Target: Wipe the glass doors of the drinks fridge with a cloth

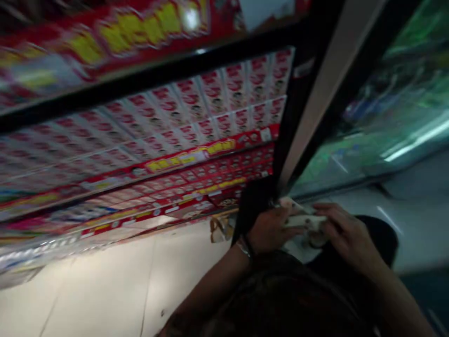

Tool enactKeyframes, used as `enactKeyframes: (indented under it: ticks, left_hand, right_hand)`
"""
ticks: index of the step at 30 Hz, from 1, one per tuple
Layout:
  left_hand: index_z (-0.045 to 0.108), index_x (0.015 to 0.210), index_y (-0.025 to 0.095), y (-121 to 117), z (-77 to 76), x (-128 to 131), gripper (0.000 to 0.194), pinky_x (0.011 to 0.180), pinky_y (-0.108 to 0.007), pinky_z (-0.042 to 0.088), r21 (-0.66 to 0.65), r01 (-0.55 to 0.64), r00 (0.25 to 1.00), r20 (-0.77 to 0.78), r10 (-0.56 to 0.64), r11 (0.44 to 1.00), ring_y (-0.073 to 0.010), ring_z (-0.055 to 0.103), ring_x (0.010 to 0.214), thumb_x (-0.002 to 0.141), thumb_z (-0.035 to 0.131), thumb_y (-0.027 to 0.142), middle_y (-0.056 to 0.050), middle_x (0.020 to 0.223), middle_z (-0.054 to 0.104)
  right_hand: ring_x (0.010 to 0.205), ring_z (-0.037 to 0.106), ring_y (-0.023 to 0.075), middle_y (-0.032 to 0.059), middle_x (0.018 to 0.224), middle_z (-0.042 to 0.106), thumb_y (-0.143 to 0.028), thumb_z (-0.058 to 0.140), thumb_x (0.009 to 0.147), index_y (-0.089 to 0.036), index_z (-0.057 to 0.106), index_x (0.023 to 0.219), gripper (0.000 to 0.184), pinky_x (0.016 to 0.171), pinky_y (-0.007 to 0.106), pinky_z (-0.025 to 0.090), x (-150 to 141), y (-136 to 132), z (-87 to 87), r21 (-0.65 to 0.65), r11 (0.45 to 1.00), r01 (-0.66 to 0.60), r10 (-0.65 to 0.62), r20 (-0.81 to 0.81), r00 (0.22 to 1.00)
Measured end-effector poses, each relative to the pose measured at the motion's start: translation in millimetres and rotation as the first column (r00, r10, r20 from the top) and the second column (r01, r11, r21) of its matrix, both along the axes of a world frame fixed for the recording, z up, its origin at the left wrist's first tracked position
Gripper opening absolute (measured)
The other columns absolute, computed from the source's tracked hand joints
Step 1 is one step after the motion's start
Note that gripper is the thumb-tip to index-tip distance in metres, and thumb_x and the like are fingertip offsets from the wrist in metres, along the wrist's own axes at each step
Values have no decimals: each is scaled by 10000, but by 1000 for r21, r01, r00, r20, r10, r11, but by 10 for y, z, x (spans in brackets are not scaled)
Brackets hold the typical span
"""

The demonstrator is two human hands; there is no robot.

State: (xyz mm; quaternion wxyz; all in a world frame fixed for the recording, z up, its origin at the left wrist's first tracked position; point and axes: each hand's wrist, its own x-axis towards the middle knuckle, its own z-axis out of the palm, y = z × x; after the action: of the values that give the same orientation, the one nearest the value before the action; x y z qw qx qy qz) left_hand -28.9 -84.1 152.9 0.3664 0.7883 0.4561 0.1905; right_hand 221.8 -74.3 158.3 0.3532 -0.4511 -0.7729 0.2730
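The view is tilted and blurred. My left hand (270, 229), with a thin bracelet at the wrist, and my right hand (345, 231) meet low in the picture. Both are closed on a small pale object (305, 220) that I cannot make out. The hands are held over dark clothing, close to the foot of a black shelf upright (298, 107).
Shop shelves (168, 140) packed with rows of red and white boxes and yellow price strips fill the left. A pale tiled floor (115, 281) lies below them. A torn cardboard piece (219, 229) lies by the shelf base. A green-lit glass case (393, 107) stands to the right.
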Motion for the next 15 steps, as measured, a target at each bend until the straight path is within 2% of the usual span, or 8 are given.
enactKeyframes:
  ticks: [2,5,7,9,10,12,15]
  left_hand:
    - [604,1319,214,-44,-196,31,321,1115,-412,562,-20,33,997,69,-31,999,-265,665,1267,1116,517,447,-100,1328,679]
    - [585,1128,193,-118,-407,61,117,1034,-375,574,-52,90,990,110,-84,995,-234,673,1152,1048,512,238,-90,1230,674]
    - [559,1098,193,-159,-504,110,153,995,-348,585,-80,127,986,116,-117,989,-216,680,1103,955,540,141,-84,1202,674]
    - [543,1050,197,-180,-577,159,175,977,-335,596,-92,155,984,104,-145,984,-213,683,1086,900,546,107,-85,1170,677]
    - [539,1031,200,-183,-604,177,167,985,-339,601,-91,168,983,91,-160,982,-219,683,1096,892,548,108,-90,1165,679]
    - [551,1051,197,-184,-640,203,169,1053,-373,605,-83,198,979,60,-194,977,-245,682,1176,899,553,121,-113,1215,686]
    - [584,1164,184,-191,-663,245,257,1194,-444,574,-60,279,960,13,-279,958,-294,630,1371,911,584,138,-144,1402,661]
  right_hand:
    - [1152,740,257,82,1337,719,-307,523,1086,-300,705,1145,191,905,406,622,73,-113,-76,-101,994,35,-34,15,999]
    - [1140,729,232,84,1340,704,-281,493,1078,-281,725,1175,251,909,367,611,3,-182,-188,-197,979,50,-61,-47,997]
    - [1143,717,228,85,1352,690,-294,484,1079,-283,751,1187,288,898,353,605,-38,-250,-225,-275,960,40,-70,-98,993]
    - [1196,697,236,76,1376,678,-336,521,1075,-282,767,1173,270,924,342,594,-34,-328,-250,-407,913,19,-94,-166,982]
    - [1218,688,241,70,1379,679,-366,561,1067,-277,764,1162,242,941,334,587,-19,-360,-271,-492,871,3,-127,-220,967]
    - [1168,688,233,62,1302,710,-457,645,1042,-252,741,1115,237,916,305,575,16,-396,-346,-659,752,-22,-275,-344,898]
    - [855,647,165,31,969,706,-613,751,965,-205,689,982,413,711,243,515,17,-396,-556,-834,552,-17,-557,-383,737]
